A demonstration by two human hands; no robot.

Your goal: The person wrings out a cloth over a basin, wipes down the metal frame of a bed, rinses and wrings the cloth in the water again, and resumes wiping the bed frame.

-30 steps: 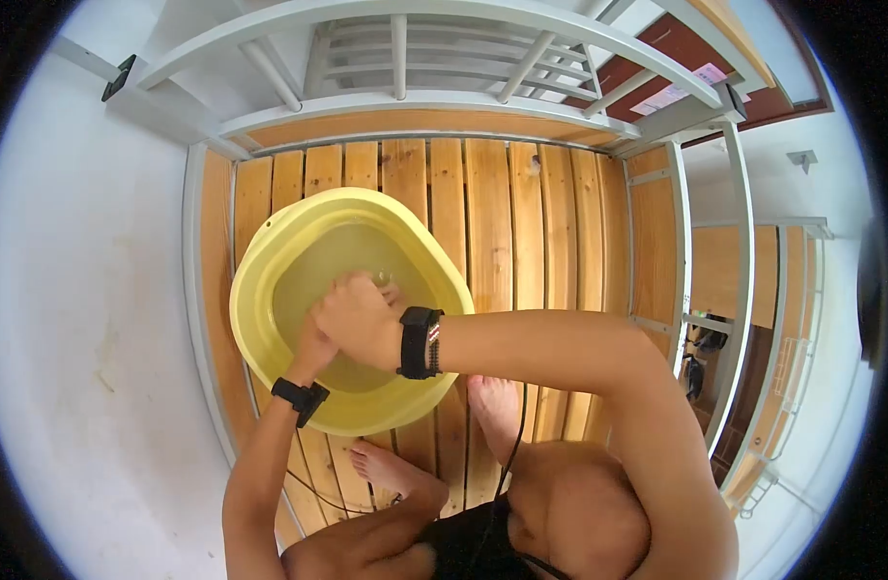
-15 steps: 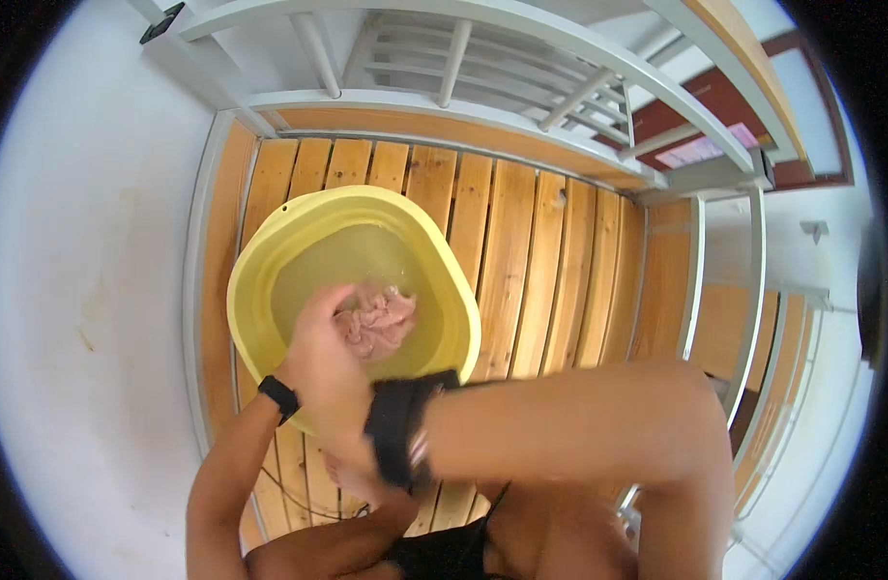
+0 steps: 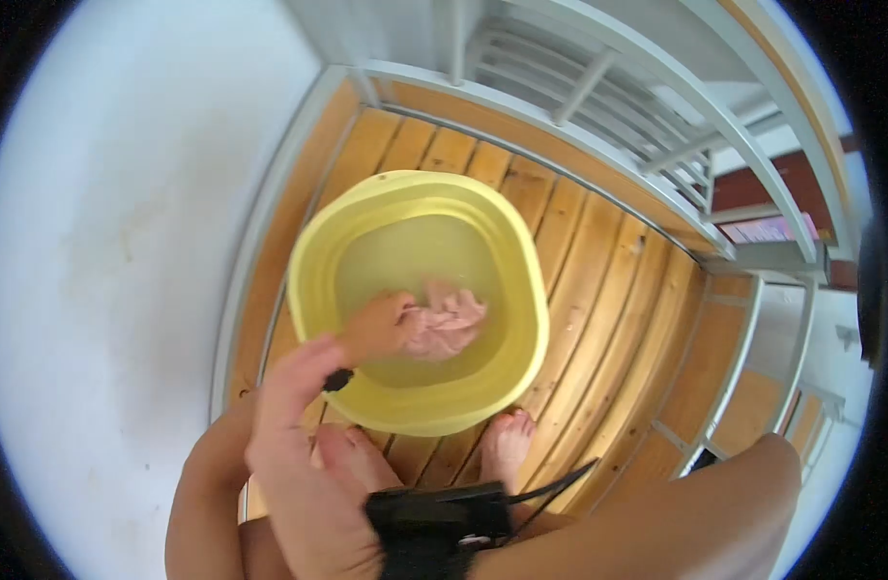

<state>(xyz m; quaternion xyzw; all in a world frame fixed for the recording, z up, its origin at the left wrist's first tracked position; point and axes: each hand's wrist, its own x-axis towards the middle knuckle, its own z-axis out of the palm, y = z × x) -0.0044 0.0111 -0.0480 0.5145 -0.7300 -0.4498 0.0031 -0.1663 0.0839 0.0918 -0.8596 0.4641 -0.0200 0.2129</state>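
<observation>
A yellow basin (image 3: 420, 411) holding cloudy water stands on the wooden slats. In the water lies a crumpled pink cloth (image 3: 446, 324). My left hand (image 3: 376, 327) is closed on the cloth's left side, inside the basin. My right hand (image 3: 308, 454) is raised nearer the camera, crossing over my left forearm at the basin's lower left. It is blurred, its fingers look stretched out, and nothing shows in it. A black band (image 3: 434, 527) is round my right wrist, and another black band is partly hidden on the left one.
Wooden slats (image 3: 598, 280) lie under the basin, with my bare feet (image 3: 509, 440) just below it. A white wall (image 3: 154, 242) rises on the left. Metal rails (image 3: 584, 87) run along the back and right. A black cable (image 3: 555, 483) passes near my right wrist.
My right hand has left the basin and moved down and left, over my left forearm. The pink cloth has come into view. The camera view has turned, shifting the basin right.
</observation>
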